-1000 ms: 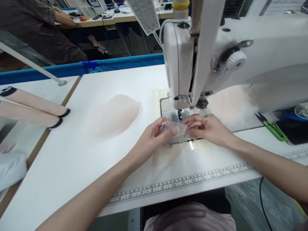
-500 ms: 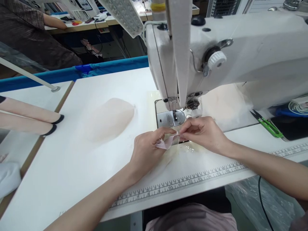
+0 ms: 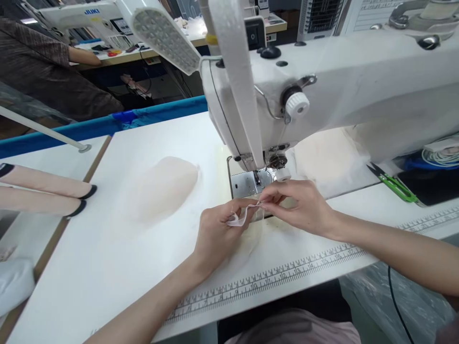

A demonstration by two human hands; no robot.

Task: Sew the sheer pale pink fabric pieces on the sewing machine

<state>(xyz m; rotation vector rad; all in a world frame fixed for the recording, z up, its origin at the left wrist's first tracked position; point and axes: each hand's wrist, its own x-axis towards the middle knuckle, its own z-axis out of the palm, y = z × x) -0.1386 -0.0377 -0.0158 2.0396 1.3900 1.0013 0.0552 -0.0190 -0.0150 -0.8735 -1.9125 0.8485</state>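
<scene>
Both my hands meet in front of the sewing machine (image 3: 322,81), just on the near side of its needle plate (image 3: 247,184). My left hand (image 3: 220,229) is closed on a strip of thin, sheer white fabric (image 3: 238,220), whose loose end curls out over the fingers. At the strip's other end, my right hand (image 3: 297,205) pinches the edge between thumb and forefinger. The fingertips of the two hands nearly touch. The presser foot (image 3: 257,177) stands behind them, apart from the fabric.
A pale, sheer fabric piece (image 3: 172,186) lies flat on the white table to the left. Green thread snips (image 3: 396,186) rest at the right beside a black object. Two beige sleeve-like tubes (image 3: 43,191) lie at the left edge. A co-worker (image 3: 46,62) sits beyond the blue cloth edge.
The view has shifted, so the machine sits further left and lower. The strip is now folded narrower, and my fingertips have drawn closer together on it.
</scene>
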